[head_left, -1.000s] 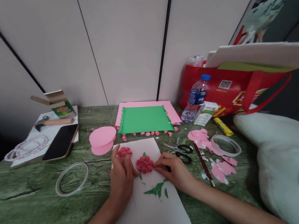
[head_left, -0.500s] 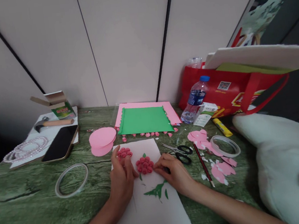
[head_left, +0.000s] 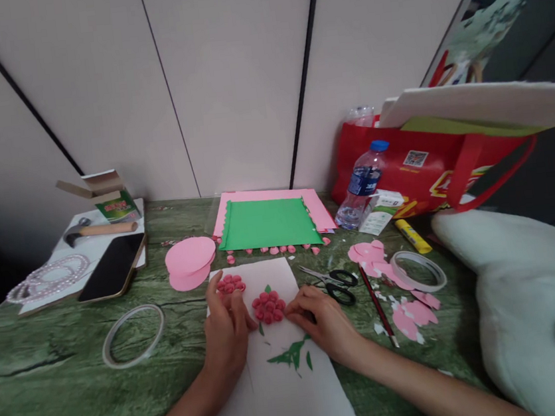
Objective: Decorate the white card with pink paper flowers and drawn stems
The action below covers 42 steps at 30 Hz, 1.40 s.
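Both forearms angle in from below, cut off at the view's edge. Left hand [head_left: 227,327] sits on the paper [head_left: 280,405], index and thumb apart, partly hiding the upper flower [head_left: 230,281]. Right hand [head_left: 324,316] is low, wrist bent inward, fingertips together at the right edge of the middle flower [head_left: 269,306]; can't tell if they're pinching a petal. Green scraps [head_left: 290,355] lie just below. Paper's near end runs out of sight.
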Available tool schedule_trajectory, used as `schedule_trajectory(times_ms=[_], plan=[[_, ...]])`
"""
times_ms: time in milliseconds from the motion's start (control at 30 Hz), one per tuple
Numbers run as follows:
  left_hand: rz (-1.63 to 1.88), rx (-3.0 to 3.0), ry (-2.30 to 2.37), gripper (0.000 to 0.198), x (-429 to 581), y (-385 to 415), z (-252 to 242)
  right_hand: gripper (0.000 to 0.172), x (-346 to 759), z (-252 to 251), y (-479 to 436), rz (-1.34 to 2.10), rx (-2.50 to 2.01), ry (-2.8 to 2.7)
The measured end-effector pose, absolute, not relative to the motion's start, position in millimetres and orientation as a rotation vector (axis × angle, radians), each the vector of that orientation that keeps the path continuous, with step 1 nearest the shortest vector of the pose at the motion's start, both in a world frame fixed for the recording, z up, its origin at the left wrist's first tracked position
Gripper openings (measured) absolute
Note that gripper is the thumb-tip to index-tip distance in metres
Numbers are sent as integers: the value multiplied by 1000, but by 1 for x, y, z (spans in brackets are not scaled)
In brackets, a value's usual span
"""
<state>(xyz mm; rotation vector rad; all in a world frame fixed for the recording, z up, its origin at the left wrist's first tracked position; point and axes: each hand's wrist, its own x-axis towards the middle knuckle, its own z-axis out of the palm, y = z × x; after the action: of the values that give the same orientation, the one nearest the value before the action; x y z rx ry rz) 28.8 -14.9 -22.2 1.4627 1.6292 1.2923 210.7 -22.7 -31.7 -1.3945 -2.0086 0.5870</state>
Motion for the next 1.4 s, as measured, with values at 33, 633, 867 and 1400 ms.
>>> schedule_trajectory(times_ms=[33,633,867,1400], plan=[[1279,1467,1616,56,28,-15,-23,9,212,-32,-22,587,-1410,-2003],[1249,1513,1579,54,26,-13,-27,11,219,-35,-11,374,-1172,-2153],[1238,1540,1573,53,26,-13,-27,8,218,-35,-10,390,-1212,-2122],[1232,1536,1590,56,26,-15,-25,8,218,-31,-10,470,-1270,-2108]])
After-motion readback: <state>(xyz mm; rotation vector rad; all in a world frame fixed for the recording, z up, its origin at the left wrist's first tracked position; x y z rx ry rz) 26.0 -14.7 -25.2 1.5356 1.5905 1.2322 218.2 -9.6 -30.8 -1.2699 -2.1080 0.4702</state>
